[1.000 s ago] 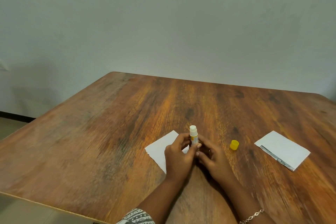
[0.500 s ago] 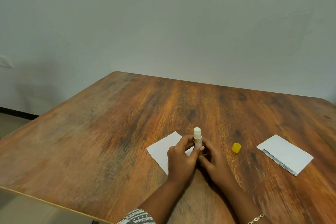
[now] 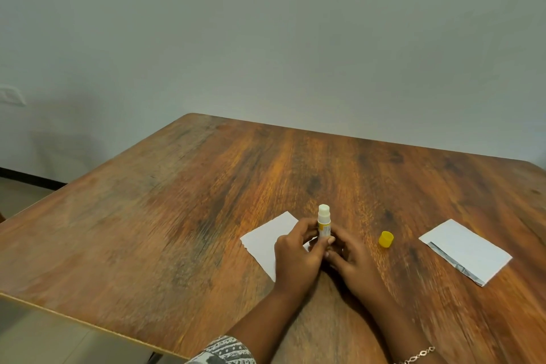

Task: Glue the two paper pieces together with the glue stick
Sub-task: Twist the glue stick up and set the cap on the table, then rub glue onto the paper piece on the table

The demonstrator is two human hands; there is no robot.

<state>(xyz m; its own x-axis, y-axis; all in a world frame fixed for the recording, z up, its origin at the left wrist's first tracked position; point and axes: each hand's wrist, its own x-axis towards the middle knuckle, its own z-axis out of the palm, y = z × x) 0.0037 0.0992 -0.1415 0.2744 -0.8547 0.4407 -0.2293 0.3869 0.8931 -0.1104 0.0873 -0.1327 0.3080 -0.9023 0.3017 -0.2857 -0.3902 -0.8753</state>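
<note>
- My left grip is curled round the lower body of the glue stick and holds it upright, with the uncapped white end on top.
- My right grip meets it from the right, fingers curled in on the stick's base. The base itself is hidden between both grips.
- One paper lies flat on the tabletop, partly under my left grip and reaching out to its left.
- The yellow cap stands just right of my right grip, not touching it.
- The other paper lies well right of the cap.
</note>
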